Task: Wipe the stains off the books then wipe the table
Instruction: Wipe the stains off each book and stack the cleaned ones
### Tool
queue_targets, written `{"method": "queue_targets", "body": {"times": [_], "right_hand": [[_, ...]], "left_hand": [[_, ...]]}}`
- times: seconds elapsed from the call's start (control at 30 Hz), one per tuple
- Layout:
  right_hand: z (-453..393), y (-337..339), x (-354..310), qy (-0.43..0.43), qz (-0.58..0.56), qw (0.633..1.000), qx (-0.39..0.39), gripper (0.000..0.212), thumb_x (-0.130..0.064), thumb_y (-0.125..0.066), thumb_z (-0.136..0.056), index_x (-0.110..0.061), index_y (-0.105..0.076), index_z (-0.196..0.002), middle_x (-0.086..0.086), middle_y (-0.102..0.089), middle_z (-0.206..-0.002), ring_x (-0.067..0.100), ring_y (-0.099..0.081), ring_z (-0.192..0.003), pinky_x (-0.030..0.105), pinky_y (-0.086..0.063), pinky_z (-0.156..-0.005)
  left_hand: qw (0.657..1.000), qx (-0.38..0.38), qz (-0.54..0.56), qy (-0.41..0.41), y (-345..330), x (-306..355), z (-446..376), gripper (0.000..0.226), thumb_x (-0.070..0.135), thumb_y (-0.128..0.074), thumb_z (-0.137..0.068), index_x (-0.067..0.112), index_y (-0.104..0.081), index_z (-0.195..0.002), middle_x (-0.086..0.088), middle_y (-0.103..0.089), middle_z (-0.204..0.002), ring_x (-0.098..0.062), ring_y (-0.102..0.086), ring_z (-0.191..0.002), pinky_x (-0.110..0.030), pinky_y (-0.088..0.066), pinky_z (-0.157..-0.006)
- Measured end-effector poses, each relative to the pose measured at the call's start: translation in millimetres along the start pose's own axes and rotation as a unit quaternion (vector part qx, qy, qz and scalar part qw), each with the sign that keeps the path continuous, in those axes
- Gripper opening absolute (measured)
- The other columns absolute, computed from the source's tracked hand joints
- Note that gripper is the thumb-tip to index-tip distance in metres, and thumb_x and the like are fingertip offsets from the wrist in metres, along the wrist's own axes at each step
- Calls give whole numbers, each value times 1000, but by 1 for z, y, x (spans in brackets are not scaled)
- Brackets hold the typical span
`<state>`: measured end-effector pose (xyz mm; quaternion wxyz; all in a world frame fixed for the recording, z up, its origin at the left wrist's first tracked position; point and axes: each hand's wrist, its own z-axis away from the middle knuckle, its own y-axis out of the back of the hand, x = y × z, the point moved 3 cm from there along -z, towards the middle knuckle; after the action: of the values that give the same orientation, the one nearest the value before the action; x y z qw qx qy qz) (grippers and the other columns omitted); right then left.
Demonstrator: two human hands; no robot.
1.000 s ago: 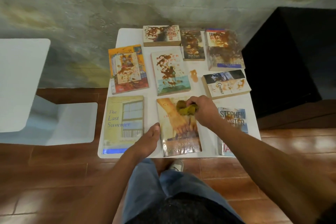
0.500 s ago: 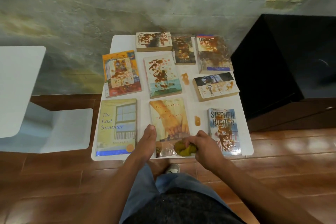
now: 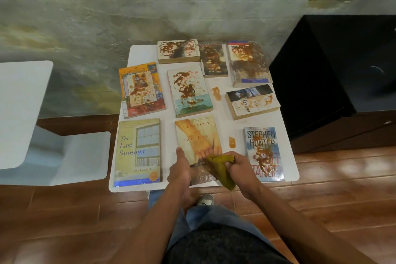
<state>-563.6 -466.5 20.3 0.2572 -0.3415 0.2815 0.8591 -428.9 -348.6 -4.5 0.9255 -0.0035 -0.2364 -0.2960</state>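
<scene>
White table [image 3: 141,51], nine books [image 3: 138,152] flat, two brown stains [image 3: 216,93]

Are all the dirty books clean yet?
Not yet. The Last Summer looks clean. The right hand holds the cloth over the Crossing book, which the left hand steadies. The Stephen Hunter book, six books behind and table spots remain.

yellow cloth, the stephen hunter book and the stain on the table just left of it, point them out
yellow cloth [image 3: 220,172]: head view, middle of the hanging fold.
Stephen Hunter book [image 3: 261,138]: head view, title lettering on the cover.
table stain [image 3: 232,142]: head view, centre of the brown smear.
</scene>
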Motion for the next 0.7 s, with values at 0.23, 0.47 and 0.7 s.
{"method": "queue_targets", "body": {"times": [0.23, 0.47, 0.7], "right_hand": [[0, -6, -4, -28, -3, 1000, -7, 29, -4, -41, -98, -18, -66, -94, 7, -67, -90, 22, -62, -91, 40, -54, -83], [-4, -2, -2, -61, -48, 997, -14, 29, -9, -40, -99, -16, -69, -99, 11, -70, -98, 29, -64, -98, 48, -56, -90], [-7, 0, -8, -83, -56, 995, -25, 30, -4, -39, -98, -12, -68, -100, 16, -69, -101, 31, -64, -98, 45, -55, -89]], "left_hand": [[998, -40, 35, 24, 8, -29, -70, 123, 111, -31, -36, 28, -66, -121, -10, -75, -108, -35, -73, -96, -53, -57, -87], [993, -114, -16, -6, 12, 7, -1, 76, 73, -17, -97, 17, -67, -111, -3, -76, -71, -14, -74, -65, -27, -54, -55], [981, -38, -152, -112, -2, 20, 7, 89, 80, -18, -90, 15, -51, -140, -12, -63, -132, -27, -61, -115, -45, -48, -104]]}}
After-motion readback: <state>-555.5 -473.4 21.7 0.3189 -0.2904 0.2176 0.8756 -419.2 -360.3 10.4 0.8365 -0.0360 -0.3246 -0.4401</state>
